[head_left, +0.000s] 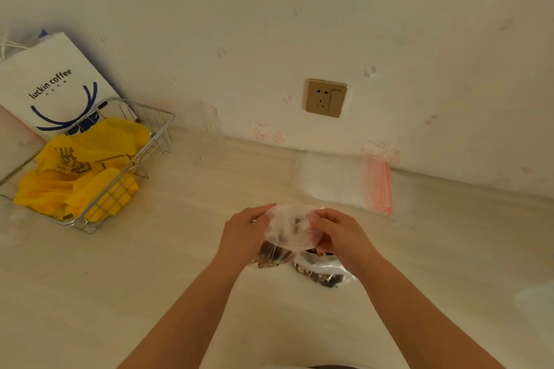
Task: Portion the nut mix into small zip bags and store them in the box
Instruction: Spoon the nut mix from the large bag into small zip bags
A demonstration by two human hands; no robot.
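Your left hand [245,234] and right hand [338,234] pinch a small clear zip bag [289,228] from either side at lower centre, its long axis running left-right. Beneath lies the nut mix bag [317,271]. Spare zip bags [344,180] lie by the wall, above and to the right.

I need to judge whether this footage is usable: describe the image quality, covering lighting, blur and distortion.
Head view: warm, dim, even light with only faint shadows; wide-angle bending curves the wall socket and the counter edge; overall soft focus, so the small bag gripped between the left hand and right hand looks hazy and its contents smear; the stack of zip bags nearly washes into the counter.
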